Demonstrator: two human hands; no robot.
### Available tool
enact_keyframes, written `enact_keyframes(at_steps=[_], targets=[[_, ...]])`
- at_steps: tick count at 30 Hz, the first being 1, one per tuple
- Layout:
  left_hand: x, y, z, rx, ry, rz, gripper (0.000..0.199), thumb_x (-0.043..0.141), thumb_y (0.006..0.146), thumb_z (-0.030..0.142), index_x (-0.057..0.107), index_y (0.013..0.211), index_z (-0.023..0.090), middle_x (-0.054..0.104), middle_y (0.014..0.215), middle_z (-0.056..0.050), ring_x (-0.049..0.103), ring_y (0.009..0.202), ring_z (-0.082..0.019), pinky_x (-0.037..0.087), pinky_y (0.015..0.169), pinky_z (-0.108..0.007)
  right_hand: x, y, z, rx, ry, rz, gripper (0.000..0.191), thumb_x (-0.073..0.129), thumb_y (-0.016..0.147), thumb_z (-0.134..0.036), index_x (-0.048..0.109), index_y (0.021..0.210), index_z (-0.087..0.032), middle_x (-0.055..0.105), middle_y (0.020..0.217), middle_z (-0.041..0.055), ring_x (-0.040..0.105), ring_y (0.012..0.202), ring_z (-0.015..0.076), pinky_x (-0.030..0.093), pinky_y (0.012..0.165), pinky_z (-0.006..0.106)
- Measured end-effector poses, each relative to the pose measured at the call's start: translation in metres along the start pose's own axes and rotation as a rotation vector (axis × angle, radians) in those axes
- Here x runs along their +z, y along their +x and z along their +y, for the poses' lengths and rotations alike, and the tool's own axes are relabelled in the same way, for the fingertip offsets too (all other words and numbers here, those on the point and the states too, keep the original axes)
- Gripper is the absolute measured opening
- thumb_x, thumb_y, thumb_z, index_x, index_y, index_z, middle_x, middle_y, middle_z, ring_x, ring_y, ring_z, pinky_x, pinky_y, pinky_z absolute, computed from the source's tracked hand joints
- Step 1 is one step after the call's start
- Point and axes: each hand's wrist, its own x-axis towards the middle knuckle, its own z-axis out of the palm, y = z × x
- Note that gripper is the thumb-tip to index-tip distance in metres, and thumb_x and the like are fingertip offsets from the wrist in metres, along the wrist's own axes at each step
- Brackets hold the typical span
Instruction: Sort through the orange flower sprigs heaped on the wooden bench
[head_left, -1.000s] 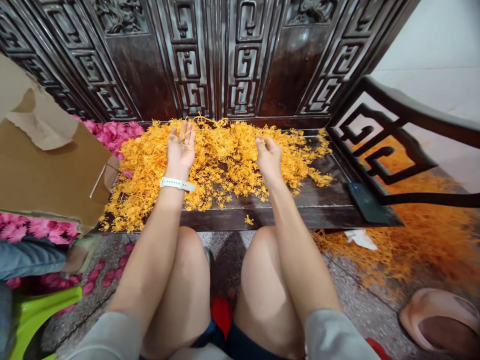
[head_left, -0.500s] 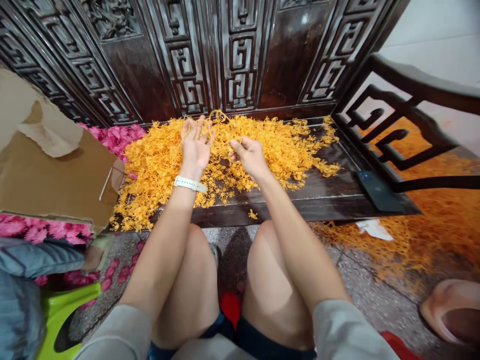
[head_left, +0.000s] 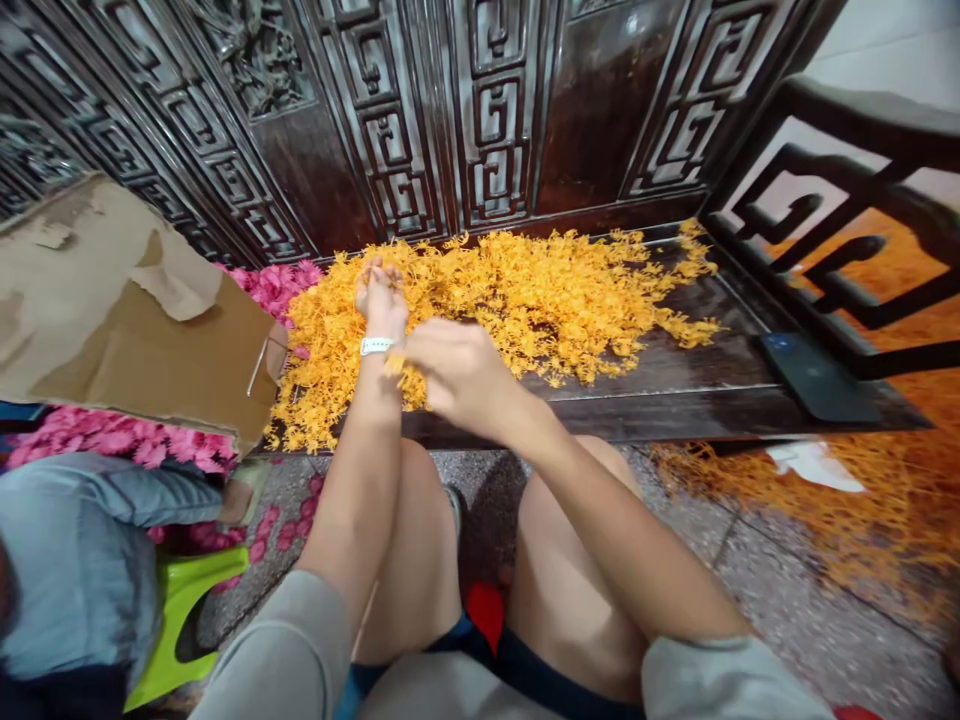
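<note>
A heap of yellow-orange artificial flower pieces (head_left: 555, 290) with thin, curled petals lies along the dark wooden bench (head_left: 720, 385). My left hand (head_left: 381, 298), with a pale wristband (head_left: 377, 345) behind it, is over the heap's left part, palm up and fingers curled in. Bits of yellow show at its fingers, but what they hold is not clear. My right hand (head_left: 461, 375), slightly blurred, is just right of the left wrist. A small yellow flower piece (head_left: 395, 363) pokes from its pinched fingertips, in front of the left forearm.
A cardboard box (head_left: 202, 350) stands at the left, pink artificial flowers (head_left: 142, 440) around it. A phone (head_left: 817, 378) lies by the bench's right armrest (head_left: 847, 220). Beyond are orange strands (head_left: 825, 520) and white paper (head_left: 814, 465). Another person's leg (head_left: 97, 510) is beside a green stool (head_left: 187, 610).
My right hand has moved left and closer, to beside my left wrist. My left hand's fingers have curled in from a more spread pose. The view has shifted left.
</note>
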Motion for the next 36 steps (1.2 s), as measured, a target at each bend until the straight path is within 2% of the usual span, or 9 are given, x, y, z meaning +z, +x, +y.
enact_keyframes(at_steps=[3, 6, 10, 16, 22, 27, 31, 33, 36], targets=[[-0.021, 0.006, 0.017, 0.024, -0.044, -0.085, 0.021, 0.052, 0.110, 0.007, 0.067, 0.106, 0.020, 0.073, 0.136, -0.006, 0.061, 0.139, -0.009, 0.050, 0.115, -0.028, 0.000, -0.002, -0.002, 0.047, -0.016, 0.044, 0.050, 0.043, 0.104, -0.010, 0.069, 0.146, -0.023, 0.071, 0.114, 0.0093, 0.066, 0.106, 0.0222, 0.056, 0.098, 0.042], [-0.029, -0.003, 0.030, 0.036, -0.079, -0.190, 0.015, 0.054, 0.108, 0.015, 0.066, 0.103, 0.023, 0.071, 0.145, -0.006, 0.065, 0.139, -0.014, 0.055, 0.113, -0.031, -0.017, -0.013, 0.055, 0.549, -0.194, 0.197, 0.072, 0.057, 0.102, -0.022, 0.039, 0.172, -0.024, 0.057, 0.152, 0.0190, 0.058, 0.138, 0.0356, 0.050, 0.116, 0.059], [-0.014, -0.028, 0.033, -0.019, -0.114, -0.297, 0.023, 0.052, 0.105, 0.019, 0.070, 0.116, 0.027, 0.073, 0.143, -0.007, 0.069, 0.138, -0.019, 0.060, 0.111, -0.035, -0.044, -0.033, 0.118, 1.096, -0.330, 0.193, 0.103, 0.077, 0.091, -0.033, 0.025, 0.174, -0.003, 0.025, 0.173, 0.0378, 0.033, 0.159, 0.0565, 0.031, 0.125, 0.076], [0.018, -0.069, 0.005, -0.168, -0.237, -0.410, 0.023, 0.055, 0.102, 0.012, 0.070, 0.114, 0.026, 0.078, 0.133, -0.008, 0.069, 0.139, -0.019, 0.059, 0.114, -0.033, -0.033, -0.028, 0.103, 0.880, 0.429, 0.058, 0.066, 0.076, 0.093, -0.064, 0.065, 0.135, -0.015, 0.075, 0.123, 0.0186, 0.074, 0.107, 0.0270, 0.059, 0.098, 0.044], [0.030, -0.074, -0.018, -0.184, -0.238, -0.396, 0.016, 0.066, 0.101, 0.006, 0.063, 0.096, 0.020, 0.082, 0.103, -0.004, 0.080, 0.101, -0.011, 0.061, 0.104, -0.025, -0.021, -0.025, 0.097, 0.801, 0.479, 0.139, 0.057, 0.072, 0.094, -0.070, 0.053, 0.072, -0.021, 0.055, 0.062, -0.0039, 0.050, 0.059, 0.0115, 0.042, 0.062, 0.027], [0.026, -0.052, -0.016, -0.281, -0.223, -0.118, 0.036, 0.050, 0.102, -0.009, 0.054, 0.081, 0.019, 0.074, 0.078, 0.004, 0.072, 0.070, -0.002, 0.061, 0.086, -0.012, -0.037, -0.024, 0.084, 0.651, 0.592, -0.374, 0.058, 0.079, 0.090, -0.069, 0.056, 0.070, -0.019, 0.047, 0.057, -0.0072, 0.038, 0.053, 0.0079, 0.030, 0.054, 0.025], [0.022, -0.028, -0.007, -0.248, -0.275, -0.029, 0.035, 0.050, 0.105, -0.003, 0.055, 0.080, 0.021, 0.074, 0.086, 0.002, 0.076, 0.089, -0.003, 0.061, 0.090, -0.011, -0.050, -0.016, 0.052, 0.517, 0.855, -1.015, 0.056, 0.088, 0.081, -0.068, 0.072, 0.078, -0.014, 0.067, 0.067, 0.0016, 0.058, 0.060, 0.0117, 0.044, 0.059, 0.025], [0.016, -0.013, 0.000, -0.191, -0.297, 0.012, 0.032, 0.048, 0.108, 0.003, 0.057, 0.084, 0.022, 0.075, 0.090, -0.001, 0.076, 0.100, -0.005, 0.061, 0.091, -0.011, -0.059, -0.015, 0.038, 0.427, 0.977, -1.186, 0.053, 0.089, 0.082, -0.065, 0.079, 0.085, -0.013, 0.075, 0.079, 0.0080, 0.068, 0.071, 0.0163, 0.052, 0.067, 0.029], [0.004, -0.001, 0.010, -0.212, -0.280, -0.013, 0.021, 0.047, 0.110, 0.015, 0.064, 0.100, 0.024, 0.076, 0.101, -0.007, 0.076, 0.110, -0.010, 0.064, 0.092, -0.018, -0.070, -0.016, 0.038, 0.457, 1.013, -0.639, 0.058, 0.088, 0.077, -0.073, 0.080, 0.089, -0.017, 0.074, 0.078, 0.0063, 0.066, 0.068, 0.0162, 0.052, 0.067, 0.030]])
